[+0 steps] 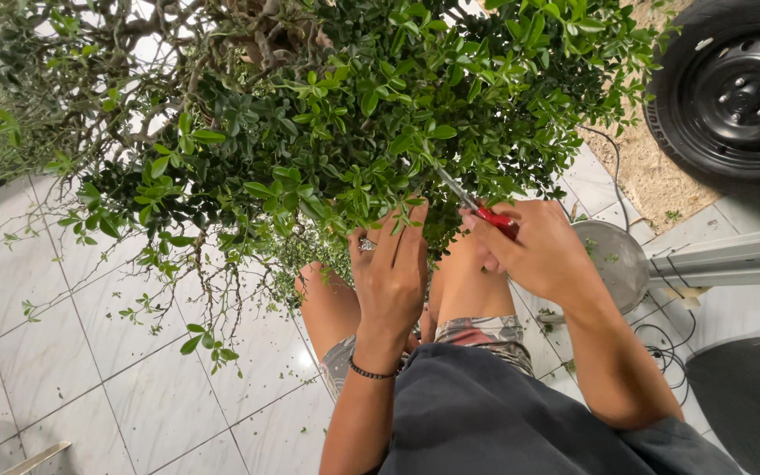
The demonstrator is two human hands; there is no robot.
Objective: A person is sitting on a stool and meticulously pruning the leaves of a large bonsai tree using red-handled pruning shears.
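One leafy bush (327, 114) fills the upper half of the view, its small glossy green leaves dense on thin woody branches, sparser and twiggy toward the left. It hangs over a floor (90, 352) of pale square tiles strewn with tiny green clippings. One black car wheel (736, 92) stands at the upper right corner, beside a patch of sandy ground. One round metal bowl (613, 264) sits on the floor near the right side, next to a pale metal bar (732, 255).

The left hand (393, 281) reaches up into the lower leaves, fingers (406, 233) nearly straight and close together, tips touching the foliage; a dark band circles its wrist. The right hand (534, 251) is curled tight around one pair of red-handled scissors (481, 207), whose thin blades point up-left into the leaves just beside the left hand.
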